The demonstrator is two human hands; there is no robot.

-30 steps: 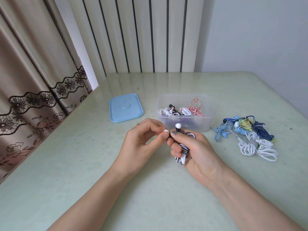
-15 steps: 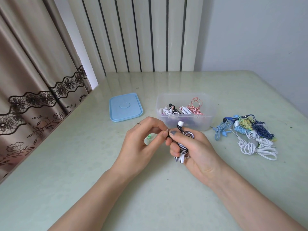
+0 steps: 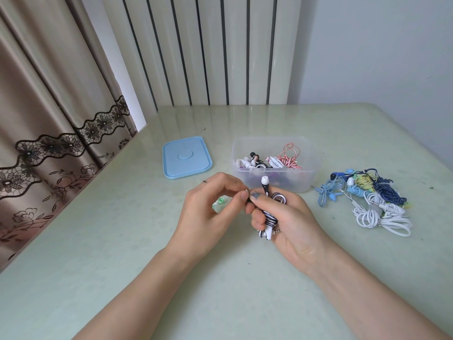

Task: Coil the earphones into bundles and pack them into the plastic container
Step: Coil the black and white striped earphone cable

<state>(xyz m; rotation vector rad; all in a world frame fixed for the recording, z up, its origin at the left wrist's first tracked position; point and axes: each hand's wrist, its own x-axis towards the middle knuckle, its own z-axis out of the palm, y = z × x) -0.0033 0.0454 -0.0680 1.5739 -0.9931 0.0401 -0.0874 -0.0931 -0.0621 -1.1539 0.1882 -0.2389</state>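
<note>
black-white striped earphone bundle coiled, held upright, white earbud on top | clear plastic container open, centre-far, coiled earphones inside | loose earphone pile blue/white/yellow, right of container, on table

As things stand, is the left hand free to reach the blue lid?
Probably not yet: the left hand is pinching the cord end of the striped earphone bundle. The path to the blue lid looks clear otherwise.

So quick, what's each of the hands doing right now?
Left hand: fingertips pinched on the earphone's loose end.
Right hand: closed around the black-and-white earphone bundle.
</note>
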